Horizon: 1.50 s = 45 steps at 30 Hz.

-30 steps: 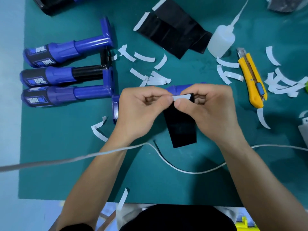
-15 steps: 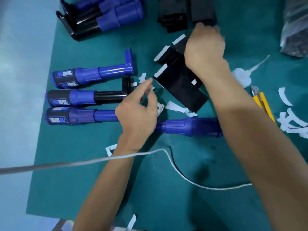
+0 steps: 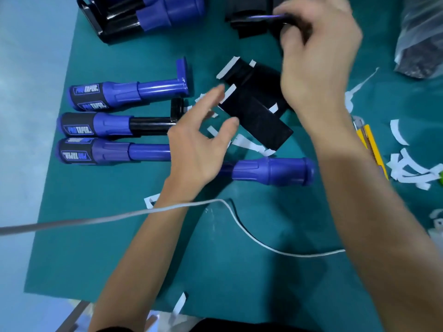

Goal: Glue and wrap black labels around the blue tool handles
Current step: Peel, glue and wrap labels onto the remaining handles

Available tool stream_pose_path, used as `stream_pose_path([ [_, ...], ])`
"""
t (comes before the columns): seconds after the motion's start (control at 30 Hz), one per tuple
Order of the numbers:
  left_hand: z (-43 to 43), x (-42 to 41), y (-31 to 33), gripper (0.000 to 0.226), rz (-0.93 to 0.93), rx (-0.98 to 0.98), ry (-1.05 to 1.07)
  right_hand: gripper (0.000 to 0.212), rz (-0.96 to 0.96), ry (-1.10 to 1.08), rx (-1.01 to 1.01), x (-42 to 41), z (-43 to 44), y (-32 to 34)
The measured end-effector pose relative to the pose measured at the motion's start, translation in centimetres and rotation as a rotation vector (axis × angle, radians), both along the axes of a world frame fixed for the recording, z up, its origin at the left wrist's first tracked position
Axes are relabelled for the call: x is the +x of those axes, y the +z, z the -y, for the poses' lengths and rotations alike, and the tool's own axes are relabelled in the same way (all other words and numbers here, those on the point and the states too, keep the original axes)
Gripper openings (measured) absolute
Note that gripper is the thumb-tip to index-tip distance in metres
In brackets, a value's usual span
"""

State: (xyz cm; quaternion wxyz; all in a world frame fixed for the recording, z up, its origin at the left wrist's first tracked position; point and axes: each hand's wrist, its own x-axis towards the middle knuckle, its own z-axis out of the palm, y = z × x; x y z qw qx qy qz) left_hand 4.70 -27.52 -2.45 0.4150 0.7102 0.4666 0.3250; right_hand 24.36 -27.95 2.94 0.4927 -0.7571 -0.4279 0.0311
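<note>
Lying flat on the teal cutting mat [image 3: 96, 212], the bare blue plastic tool handle [image 3: 271, 171] sits just beside loose black rectangular labels [image 3: 254, 113]. The left hand [image 3: 199, 149] hovers over its shaft, fingers spread, holding nothing. The right hand [image 3: 316, 61] reaches a far black label stack [image 3: 249, 22]; blur hides its grip. Three labelled blue handles [image 3: 96, 127] lie leftward.

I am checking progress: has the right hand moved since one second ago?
Yes. The right hand has left the unlabelled blue handle and gone away from the person, to the black label stack.
</note>
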Motion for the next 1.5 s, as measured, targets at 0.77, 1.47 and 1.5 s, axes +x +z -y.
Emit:
stream_pose_path([
  [0.77,7.5,-0.7,-0.9,0.007,-0.043,0.456,-0.388,0.012,-0.863,0.238,-0.036,-6.6,18.1,-8.3],
  [1.47,8.9,-0.6,-1.3,0.006,-0.113,0.454,-0.230,0.015,-0.596,0.241,-0.065,-6.5,18.0,-8.4],
  [1.5,8.9,-0.6,-1.2,0.005,-0.119,0.449,-0.231,0.016,-0.556,0.246,-0.076,-6.6,18.1,-8.4],
])
